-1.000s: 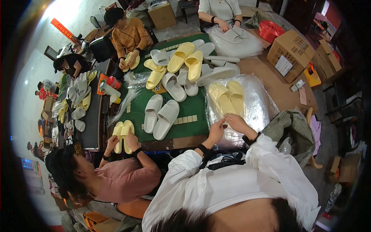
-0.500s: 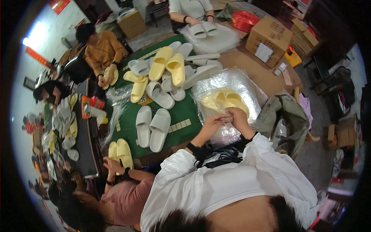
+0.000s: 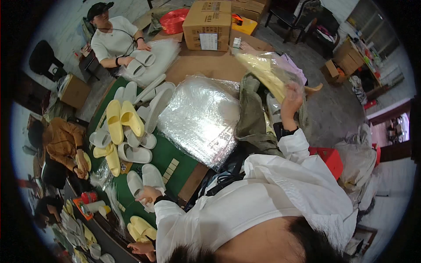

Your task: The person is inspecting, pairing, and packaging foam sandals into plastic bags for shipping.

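Note:
My right hand (image 3: 293, 101) is raised at the right, its fingers closed on one end of a clear bag with yellow slippers (image 3: 262, 74) inside. The bagged slippers tilt over the mouth of an olive woven sack (image 3: 249, 103) and are blurred by motion. Down at the left, my left hand (image 3: 150, 195) has its fingers closed around the near end of a pair of light grey slippers (image 3: 151, 175) on the green table top (image 3: 164, 151). Between my hands lies a stack of shiny clear plastic bags (image 3: 197, 118).
A pile of yellow slippers (image 3: 115, 122) and grey slippers (image 3: 158, 107) covers the table's left part. A cardboard box (image 3: 206, 26) and red twine roll (image 3: 173, 21) stand at the far side. One co-worker (image 3: 120, 41) holds grey slippers; another's hand (image 3: 141, 248) is near yellow slippers (image 3: 141, 229).
My right hand has carried the bagged yellow slippers off the plastic stack to the right, over the sack. My left hand has left the bag and reached the grey slippers. The view has turned right.

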Demonstrator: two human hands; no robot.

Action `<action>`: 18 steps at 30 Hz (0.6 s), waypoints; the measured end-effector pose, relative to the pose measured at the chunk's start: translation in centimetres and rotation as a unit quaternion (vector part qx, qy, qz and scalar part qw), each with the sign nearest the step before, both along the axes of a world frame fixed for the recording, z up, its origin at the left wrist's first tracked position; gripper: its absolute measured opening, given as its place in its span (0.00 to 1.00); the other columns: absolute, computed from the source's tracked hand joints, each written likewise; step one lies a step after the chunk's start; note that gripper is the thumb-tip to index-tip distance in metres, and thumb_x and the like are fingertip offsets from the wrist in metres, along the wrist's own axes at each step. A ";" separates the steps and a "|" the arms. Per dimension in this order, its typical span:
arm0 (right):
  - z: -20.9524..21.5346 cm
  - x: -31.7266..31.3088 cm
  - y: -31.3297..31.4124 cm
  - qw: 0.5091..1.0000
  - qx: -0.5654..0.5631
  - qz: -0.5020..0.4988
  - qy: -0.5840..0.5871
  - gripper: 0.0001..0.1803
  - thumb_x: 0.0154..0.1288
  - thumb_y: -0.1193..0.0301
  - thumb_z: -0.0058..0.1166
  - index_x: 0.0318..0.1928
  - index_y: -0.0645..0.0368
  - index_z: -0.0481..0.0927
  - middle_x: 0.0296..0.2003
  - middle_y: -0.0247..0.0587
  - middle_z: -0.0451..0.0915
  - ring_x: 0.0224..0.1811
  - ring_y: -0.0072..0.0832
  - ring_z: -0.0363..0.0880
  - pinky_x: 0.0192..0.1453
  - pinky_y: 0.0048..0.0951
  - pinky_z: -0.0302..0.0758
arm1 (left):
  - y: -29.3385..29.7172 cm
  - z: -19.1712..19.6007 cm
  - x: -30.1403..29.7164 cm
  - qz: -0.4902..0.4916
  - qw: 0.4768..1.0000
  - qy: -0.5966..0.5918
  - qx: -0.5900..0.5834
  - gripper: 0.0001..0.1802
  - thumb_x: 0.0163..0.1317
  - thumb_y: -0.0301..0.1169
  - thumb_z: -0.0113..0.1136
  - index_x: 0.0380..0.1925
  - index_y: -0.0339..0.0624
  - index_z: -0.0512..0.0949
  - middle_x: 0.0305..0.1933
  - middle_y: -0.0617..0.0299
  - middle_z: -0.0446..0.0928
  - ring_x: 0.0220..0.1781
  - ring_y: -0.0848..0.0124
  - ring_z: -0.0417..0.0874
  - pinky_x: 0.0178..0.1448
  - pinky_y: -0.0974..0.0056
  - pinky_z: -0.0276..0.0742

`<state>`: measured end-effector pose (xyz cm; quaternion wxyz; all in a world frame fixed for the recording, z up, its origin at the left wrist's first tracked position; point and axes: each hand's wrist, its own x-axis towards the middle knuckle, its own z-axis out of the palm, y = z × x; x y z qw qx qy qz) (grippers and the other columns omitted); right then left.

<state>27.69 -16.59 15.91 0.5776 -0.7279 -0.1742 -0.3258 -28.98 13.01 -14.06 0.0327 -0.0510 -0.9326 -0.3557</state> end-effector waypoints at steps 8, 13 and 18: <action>-15.6 0.2 -6.0 0.923 -0.327 -0.061 0.191 0.21 0.49 0.73 0.52 0.47 0.58 0.71 0.44 0.47 0.73 0.49 0.41 0.69 0.53 0.36 0.64 | -0.5 14.2 10.4 -0.204 0.904 -0.375 -0.004 0.43 0.47 0.44 0.59 0.61 0.52 0.48 0.53 0.43 0.63 0.46 0.52 0.70 0.49 0.51 0.68; -18.3 -3.9 -3.8 0.853 -0.428 -0.058 0.293 0.27 0.46 0.69 0.55 0.51 0.57 0.68 0.49 0.47 0.69 0.54 0.43 0.64 0.55 0.39 0.62 | 4.3 6.0 4.8 -0.293 0.795 -0.531 -0.016 0.35 0.51 0.39 0.57 0.58 0.47 0.55 0.41 0.48 0.67 0.38 0.58 0.71 0.39 0.58 0.70; -18.4 -7.1 2.1 0.918 -0.319 0.113 0.207 0.19 0.51 0.75 0.48 0.47 0.60 0.69 0.48 0.52 0.68 0.47 0.46 0.69 0.50 0.39 0.67 | 6.9 -0.1 -4.7 -0.776 0.608 -0.143 -0.088 0.24 0.52 0.34 0.56 0.49 0.36 0.67 0.30 0.53 0.69 0.31 0.63 0.71 0.32 0.62 0.68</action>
